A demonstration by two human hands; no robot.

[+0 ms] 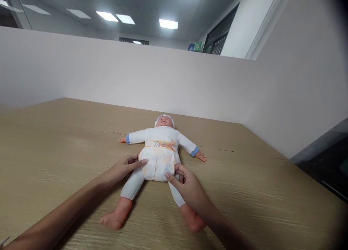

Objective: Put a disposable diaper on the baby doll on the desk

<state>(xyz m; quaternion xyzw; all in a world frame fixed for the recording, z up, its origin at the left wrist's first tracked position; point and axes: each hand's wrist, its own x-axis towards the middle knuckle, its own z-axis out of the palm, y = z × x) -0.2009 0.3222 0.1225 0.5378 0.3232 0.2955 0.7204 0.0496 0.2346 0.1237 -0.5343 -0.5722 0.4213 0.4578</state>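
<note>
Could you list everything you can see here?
Partition: 1, white, across background
Table: 1, light brown, before partition
Doll: 1, white with blue cuffs, face-up on table
Diaper: 1, white and orange, across doll's front
Cap: 1, white patterned, doll's head
Ceiling lights: several, white, overhead
Small items: 2, blue and green, above partition
Grilles: 2, dark, beyond partition
Unclear object: 1, black, right edge
Left hand: 1, bare, diaper's left side
Right hand: 1, bare, diaper's right side
</note>
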